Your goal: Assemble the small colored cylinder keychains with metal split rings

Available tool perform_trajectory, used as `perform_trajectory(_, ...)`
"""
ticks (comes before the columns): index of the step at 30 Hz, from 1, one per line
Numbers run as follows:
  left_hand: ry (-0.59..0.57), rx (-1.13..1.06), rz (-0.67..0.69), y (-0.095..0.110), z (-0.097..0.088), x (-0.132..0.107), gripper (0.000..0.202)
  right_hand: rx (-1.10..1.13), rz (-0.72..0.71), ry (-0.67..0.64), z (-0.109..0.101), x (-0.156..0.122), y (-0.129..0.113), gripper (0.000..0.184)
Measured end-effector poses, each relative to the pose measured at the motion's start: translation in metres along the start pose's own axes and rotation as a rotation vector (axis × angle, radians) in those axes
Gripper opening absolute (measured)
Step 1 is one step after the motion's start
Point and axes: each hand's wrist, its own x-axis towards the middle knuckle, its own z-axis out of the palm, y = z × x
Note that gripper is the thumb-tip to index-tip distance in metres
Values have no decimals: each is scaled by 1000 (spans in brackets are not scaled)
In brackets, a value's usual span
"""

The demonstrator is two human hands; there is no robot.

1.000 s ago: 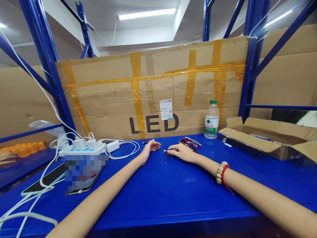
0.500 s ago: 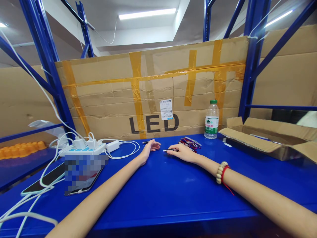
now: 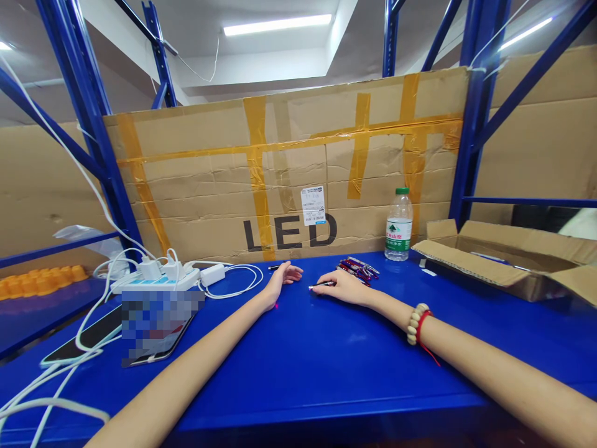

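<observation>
My right hand [image 3: 344,287] is closed on a slim laser pointer [image 3: 328,284], its tip directed left and glowing faintly pink. A small pink-red light spot [image 3: 277,305] shows beside my left wrist. My left hand [image 3: 283,277] rests on its side on the blue tabletop [image 3: 298,367], fingers loosely apart, holding nothing. Just behind it lies a short dark pen-like stick [image 3: 274,267], partly covered by the hand. A pile of dark red and silver pen-like sticks [image 3: 360,267] lies right behind my right hand.
A water bottle [image 3: 398,225] stands at the back right, near an open cardboard box [image 3: 508,252]. At left are a power strip [image 3: 158,281], white cables, a phone [image 3: 84,336] and a blurred-out device [image 3: 161,330]. A large carton [image 3: 209,199] walls off the back.
The pointer in my right hand has tilted slightly and its tip glows now. A pink-red spot has appeared near my left wrist. My left hand has stayed put.
</observation>
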Motion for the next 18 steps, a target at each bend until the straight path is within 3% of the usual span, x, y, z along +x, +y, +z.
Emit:
perform_trajectory(11,-1,46,13,-2,0,2,46,10,-61,5,0,2,6,36)
perform_trajectory(18,-22,82,19,0,0,-1,48,-51,-17,6,0,1,2,41)
